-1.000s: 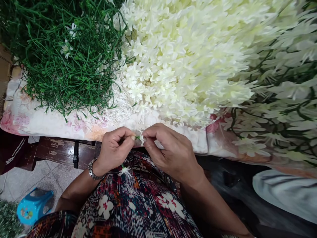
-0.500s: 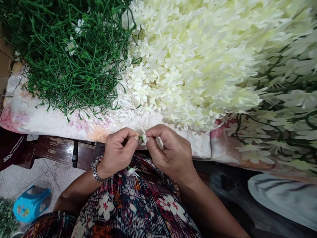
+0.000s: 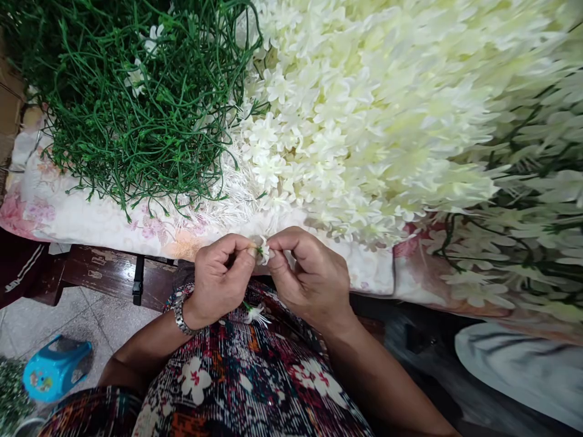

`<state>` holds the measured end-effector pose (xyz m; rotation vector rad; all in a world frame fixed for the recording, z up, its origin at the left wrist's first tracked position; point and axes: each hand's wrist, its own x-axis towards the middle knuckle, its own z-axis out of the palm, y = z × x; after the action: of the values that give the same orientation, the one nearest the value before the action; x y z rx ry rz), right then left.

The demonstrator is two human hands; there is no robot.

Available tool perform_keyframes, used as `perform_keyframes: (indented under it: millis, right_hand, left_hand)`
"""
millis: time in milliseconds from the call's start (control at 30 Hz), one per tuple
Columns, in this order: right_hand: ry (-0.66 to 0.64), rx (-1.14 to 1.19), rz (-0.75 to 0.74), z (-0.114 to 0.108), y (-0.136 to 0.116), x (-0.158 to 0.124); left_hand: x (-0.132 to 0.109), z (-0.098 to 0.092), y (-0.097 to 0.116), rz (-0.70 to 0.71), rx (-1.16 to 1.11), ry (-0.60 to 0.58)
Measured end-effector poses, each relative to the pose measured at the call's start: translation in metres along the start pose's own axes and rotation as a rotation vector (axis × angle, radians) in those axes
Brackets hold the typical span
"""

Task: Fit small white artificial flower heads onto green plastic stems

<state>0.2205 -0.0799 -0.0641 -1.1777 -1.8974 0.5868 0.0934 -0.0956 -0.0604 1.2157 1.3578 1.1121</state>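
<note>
Between my two hands is a small white artificial flower (image 3: 264,252) with a bit of green stem at its left side. My left hand (image 3: 225,273), with a metal watch at the wrist, pinches the green stem between thumb and forefinger. Opposite it, my right hand (image 3: 312,276) pinches the white petals. Below my left hand hangs another white flower (image 3: 255,314) on a green stem, in front of the patterned clothing; its upper stem is hidden behind the hand.
A heap of green plastic stems (image 3: 150,121) lies at the left of the table with a flowered cloth (image 3: 104,221). Many white flower heads (image 3: 337,133) are piled beside it, and finished-looking sprays (image 3: 483,267) lie far right. On the floor stands a blue stool (image 3: 54,367).
Both hands stay almost in place, still pinching the flower. The hanging flower has swung slightly to the right, and the view has shifted a little.
</note>
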Motion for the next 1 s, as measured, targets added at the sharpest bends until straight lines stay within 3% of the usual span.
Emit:
perform_keyframes:
  millis: [233, 433, 533, 667, 1000]
  right_hand:
    - [-0.019, 0.001, -0.007, 0.0, 0.002, 0.0]
    - [-0.061, 0.061, -0.023, -0.019, 0.004, -0.001]
    - [-0.022, 0.039, -0.116, -0.029, 0.003, 0.002]
    - [-0.143, -0.058, -0.278, -0.032, 0.003, 0.006]
    - [-0.105, -0.01, -0.24, -0.024, 0.007, 0.003]
  left_hand:
    - [0.001, 0.0, -0.001, 0.039, 0.055, -0.002]
    - [0.0, -0.003, -0.001, 0.098, 0.136, -0.068]
    - [-0.001, -0.003, -0.002, 0.185, 0.197, -0.095]
    - [-0.001, -0.002, -0.002, 0.262, 0.253, -0.098]
    - [0.0, -0.003, -0.001, 0.244, 0.227, -0.131]
